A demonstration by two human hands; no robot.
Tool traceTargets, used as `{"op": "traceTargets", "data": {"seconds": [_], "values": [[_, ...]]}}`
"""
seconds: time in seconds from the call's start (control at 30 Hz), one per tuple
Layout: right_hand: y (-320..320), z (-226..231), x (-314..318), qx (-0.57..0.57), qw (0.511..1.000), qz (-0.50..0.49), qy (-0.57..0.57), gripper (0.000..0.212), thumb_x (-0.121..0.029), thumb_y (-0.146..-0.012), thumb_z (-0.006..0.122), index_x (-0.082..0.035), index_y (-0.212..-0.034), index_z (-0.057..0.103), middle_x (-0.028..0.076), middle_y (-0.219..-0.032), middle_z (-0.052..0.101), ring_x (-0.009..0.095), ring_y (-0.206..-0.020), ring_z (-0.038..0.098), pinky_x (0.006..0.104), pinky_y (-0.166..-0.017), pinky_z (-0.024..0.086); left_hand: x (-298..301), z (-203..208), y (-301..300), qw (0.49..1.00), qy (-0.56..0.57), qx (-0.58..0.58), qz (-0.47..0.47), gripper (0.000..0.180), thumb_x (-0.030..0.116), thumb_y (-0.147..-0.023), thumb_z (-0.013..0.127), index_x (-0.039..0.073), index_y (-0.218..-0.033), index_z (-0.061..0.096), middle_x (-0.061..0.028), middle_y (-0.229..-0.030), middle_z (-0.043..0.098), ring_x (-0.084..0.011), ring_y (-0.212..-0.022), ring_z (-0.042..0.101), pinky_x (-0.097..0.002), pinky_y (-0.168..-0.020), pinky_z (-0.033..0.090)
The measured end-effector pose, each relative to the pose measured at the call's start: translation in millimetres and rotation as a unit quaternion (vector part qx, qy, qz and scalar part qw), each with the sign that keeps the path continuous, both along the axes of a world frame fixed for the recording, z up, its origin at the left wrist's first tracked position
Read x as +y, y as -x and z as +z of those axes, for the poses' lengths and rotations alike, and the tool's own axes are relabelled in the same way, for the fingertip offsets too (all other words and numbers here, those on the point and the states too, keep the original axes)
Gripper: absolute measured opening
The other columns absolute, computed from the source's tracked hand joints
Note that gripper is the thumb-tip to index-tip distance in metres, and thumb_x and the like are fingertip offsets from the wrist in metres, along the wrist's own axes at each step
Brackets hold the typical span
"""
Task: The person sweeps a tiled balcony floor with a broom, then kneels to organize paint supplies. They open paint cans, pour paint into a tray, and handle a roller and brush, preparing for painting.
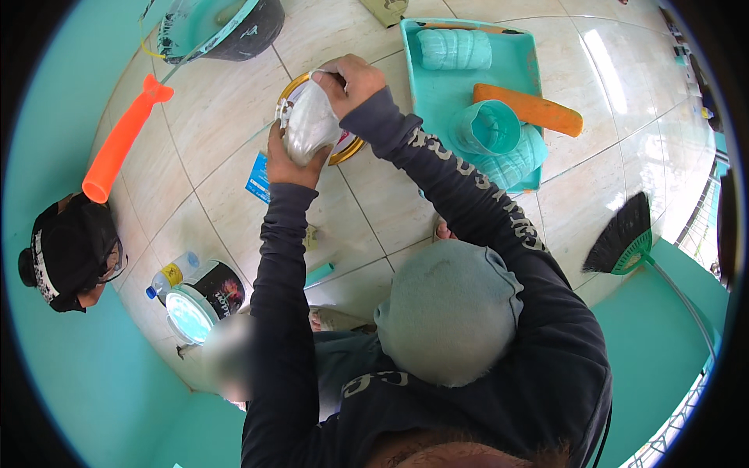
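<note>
One white plastic bag sits over a gold-rimmed round tin, the left hand cupping its lower end, the right hand pinching its top. Just beside lies a blue packet. Rightward, a turquoise paint tray bears rollers and a cup; up left stands a black bucket.
</note>
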State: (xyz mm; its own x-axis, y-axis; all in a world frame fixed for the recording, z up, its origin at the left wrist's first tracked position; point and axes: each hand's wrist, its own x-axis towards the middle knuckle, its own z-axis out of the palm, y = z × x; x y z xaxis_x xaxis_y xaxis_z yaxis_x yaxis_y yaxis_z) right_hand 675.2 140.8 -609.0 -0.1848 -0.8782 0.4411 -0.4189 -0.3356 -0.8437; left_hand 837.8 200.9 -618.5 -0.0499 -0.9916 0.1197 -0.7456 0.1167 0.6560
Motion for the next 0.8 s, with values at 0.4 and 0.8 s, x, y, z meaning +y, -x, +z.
{"op": "traceTargets", "data": {"seconds": [0.4, 0.8], "values": [[14.0, -4.2, 5.4, 0.011, 0.999, 0.003, -0.033, 0.024, -0.024, -0.078, 0.066, 0.000, -0.083, 0.063, 0.015, -0.074, 0.062, 0.026, -0.064, 0.060, 0.0318, -0.060, 0.048, -1.2, 10.1, 17.3, 0.971, -0.070, -0.225, -0.026, 0.111, 0.034, -0.051, 0.084, 0.011, -0.138, 0.017, -0.0186, -0.129, 0.038, -0.0365, -0.115, 0.043, -0.0450, -0.090, 0.041], [28.0, -48.6, 70.0, 0.211, 0.972, -0.041, -0.099, 0.030, -0.019, -0.080, 0.061, -0.004, -0.106, 0.055, 0.018, -0.095, 0.057, 0.031, -0.085, 0.055, 0.0370, -0.077, 0.045, 17.4, 11.0, -6.3, 0.995, 0.053, -0.087, 0.018, 0.093, 0.040, -0.062, 0.075, 0.006, -0.134, 0.027, -0.0215, -0.127, 0.041, -0.0364, -0.115, 0.042, -0.0486, -0.092, 0.034]]}}
